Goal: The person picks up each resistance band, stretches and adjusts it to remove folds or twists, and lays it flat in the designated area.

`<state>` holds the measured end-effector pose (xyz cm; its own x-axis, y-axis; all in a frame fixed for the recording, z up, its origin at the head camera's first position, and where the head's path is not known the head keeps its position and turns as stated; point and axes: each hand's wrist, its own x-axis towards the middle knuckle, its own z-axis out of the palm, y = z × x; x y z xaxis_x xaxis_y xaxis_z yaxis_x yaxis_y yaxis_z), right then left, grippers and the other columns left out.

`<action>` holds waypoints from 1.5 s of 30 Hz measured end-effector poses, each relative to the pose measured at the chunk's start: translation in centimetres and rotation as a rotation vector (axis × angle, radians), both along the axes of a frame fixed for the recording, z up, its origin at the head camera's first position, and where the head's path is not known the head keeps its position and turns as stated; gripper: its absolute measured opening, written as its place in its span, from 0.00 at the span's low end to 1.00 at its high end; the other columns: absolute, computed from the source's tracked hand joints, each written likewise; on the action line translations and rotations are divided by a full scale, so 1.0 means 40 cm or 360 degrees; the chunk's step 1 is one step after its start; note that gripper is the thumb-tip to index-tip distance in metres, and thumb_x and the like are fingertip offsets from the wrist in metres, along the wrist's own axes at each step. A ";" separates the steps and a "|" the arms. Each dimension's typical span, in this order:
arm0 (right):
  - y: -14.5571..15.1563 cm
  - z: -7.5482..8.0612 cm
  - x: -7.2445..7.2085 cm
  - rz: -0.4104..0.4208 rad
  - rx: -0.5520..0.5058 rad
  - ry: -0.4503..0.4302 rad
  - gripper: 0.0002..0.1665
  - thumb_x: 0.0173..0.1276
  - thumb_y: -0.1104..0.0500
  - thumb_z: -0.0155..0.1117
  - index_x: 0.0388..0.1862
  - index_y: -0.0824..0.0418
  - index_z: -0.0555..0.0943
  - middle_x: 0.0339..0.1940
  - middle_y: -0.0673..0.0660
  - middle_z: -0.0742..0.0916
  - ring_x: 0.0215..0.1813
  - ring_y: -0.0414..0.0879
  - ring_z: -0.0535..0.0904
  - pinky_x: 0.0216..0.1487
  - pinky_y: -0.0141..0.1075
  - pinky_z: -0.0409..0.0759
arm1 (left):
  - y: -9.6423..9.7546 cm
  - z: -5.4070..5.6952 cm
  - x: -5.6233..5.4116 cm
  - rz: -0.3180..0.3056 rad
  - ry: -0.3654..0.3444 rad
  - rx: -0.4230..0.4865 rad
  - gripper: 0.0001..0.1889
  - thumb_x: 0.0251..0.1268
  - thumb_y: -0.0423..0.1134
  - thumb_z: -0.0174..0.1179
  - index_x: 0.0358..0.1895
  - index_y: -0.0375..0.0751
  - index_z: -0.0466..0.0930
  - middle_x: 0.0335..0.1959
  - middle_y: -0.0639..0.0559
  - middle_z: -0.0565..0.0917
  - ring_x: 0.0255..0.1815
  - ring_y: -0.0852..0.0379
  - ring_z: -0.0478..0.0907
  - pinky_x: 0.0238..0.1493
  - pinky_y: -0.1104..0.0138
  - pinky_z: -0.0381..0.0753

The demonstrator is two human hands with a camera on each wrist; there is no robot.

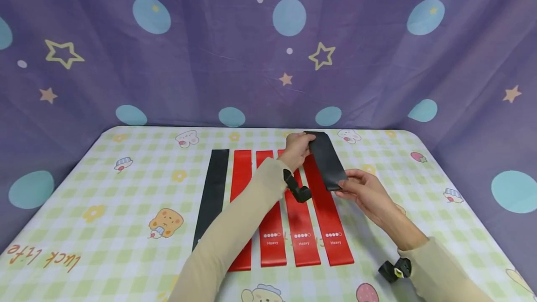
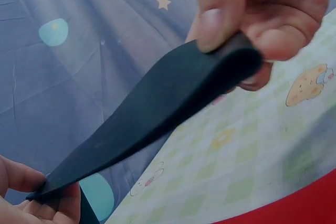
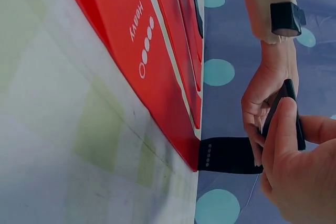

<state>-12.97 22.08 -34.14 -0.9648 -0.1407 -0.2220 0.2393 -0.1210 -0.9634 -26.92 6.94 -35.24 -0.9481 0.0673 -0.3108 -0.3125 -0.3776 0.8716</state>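
Observation:
A black resistance band (image 1: 328,161) is stretched between both hands above the rightmost red band (image 1: 331,227). My left hand (image 1: 296,149) pinches it at the far end, and my right hand (image 1: 366,195) pinches the near end between thumb and fingers. The left wrist view shows the near end as a folded loop beside the right thumb (image 2: 212,27). Below the left hand in the right wrist view, a black flap (image 3: 231,156) with a row of dots hangs down. Several red bands marked "Heavy" lie side by side, partly hidden by the left sleeve.
Another black band (image 1: 211,188) lies flat left of the red ones. All rest on a checked tablecloth (image 1: 126,209) with cartoon prints. A purple curtain (image 1: 235,69) stands behind the table. Each wrist carries a small black camera mount (image 1: 298,188).

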 end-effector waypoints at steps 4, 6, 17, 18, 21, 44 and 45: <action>-0.005 0.000 0.015 0.0009 0.0032 0.0016 0.14 0.69 0.68 0.55 0.50 0.69 0.65 0.33 0.50 0.82 0.35 0.40 0.84 0.45 0.36 0.83 | -0.013 0.035 0.020 -0.0034 -0.0049 0.0032 0.18 0.62 0.25 0.56 0.56 0.26 0.73 0.32 0.47 0.82 0.25 0.62 0.78 0.46 0.65 0.83; -0.008 -0.001 0.023 0.0011 0.0070 0.0027 0.14 0.69 0.68 0.56 0.50 0.69 0.65 0.33 0.50 0.81 0.35 0.41 0.84 0.45 0.36 0.83 | -0.017 0.041 0.022 -0.0033 -0.0067 0.0044 0.18 0.61 0.25 0.56 0.56 0.26 0.74 0.33 0.47 0.83 0.25 0.61 0.78 0.48 0.64 0.82; -0.007 -0.003 0.059 -0.0005 0.0180 0.0002 0.18 0.69 0.66 0.56 0.53 0.70 0.64 0.36 0.51 0.80 0.36 0.41 0.83 0.46 0.37 0.83 | -0.017 0.051 0.021 -0.0001 -0.0103 0.0097 0.02 0.58 0.24 0.56 0.34 0.30 0.75 0.16 0.53 0.78 0.19 0.61 0.77 0.37 0.66 0.84; -0.007 -0.003 0.063 -0.0003 0.0180 -0.0003 0.18 0.69 0.66 0.57 0.53 0.70 0.65 0.36 0.51 0.80 0.37 0.41 0.83 0.47 0.37 0.83 | -0.016 0.050 0.020 0.0005 -0.0106 0.0110 0.02 0.58 0.24 0.56 0.33 0.30 0.76 0.16 0.53 0.78 0.19 0.61 0.77 0.35 0.67 0.83; -0.009 -0.003 0.076 -0.0002 0.0191 -0.0023 0.18 0.68 0.65 0.57 0.52 0.69 0.65 0.36 0.52 0.79 0.37 0.42 0.83 0.47 0.37 0.83 | -0.016 0.046 0.014 -0.0003 -0.0112 0.0147 0.03 0.57 0.23 0.56 0.29 0.32 0.76 0.16 0.53 0.77 0.19 0.61 0.76 0.30 0.70 0.80; -0.019 -0.008 0.165 0.0281 0.0229 0.0038 0.17 0.66 0.66 0.60 0.50 0.70 0.68 0.38 0.54 0.79 0.36 0.42 0.83 0.45 0.37 0.84 | -0.062 -0.161 -0.188 0.0064 -0.0055 0.0168 0.33 0.48 0.24 0.66 0.63 0.36 0.68 0.47 0.46 0.83 0.40 0.54 0.83 0.43 0.64 0.84; -0.018 -0.008 0.166 0.0290 0.0229 0.0049 0.17 0.66 0.66 0.60 0.50 0.70 0.68 0.38 0.54 0.79 0.36 0.42 0.83 0.45 0.37 0.84 | -0.067 -0.132 -0.159 0.0062 -0.0065 0.0160 0.33 0.51 0.24 0.64 0.65 0.36 0.66 0.50 0.45 0.82 0.44 0.53 0.82 0.48 0.62 0.83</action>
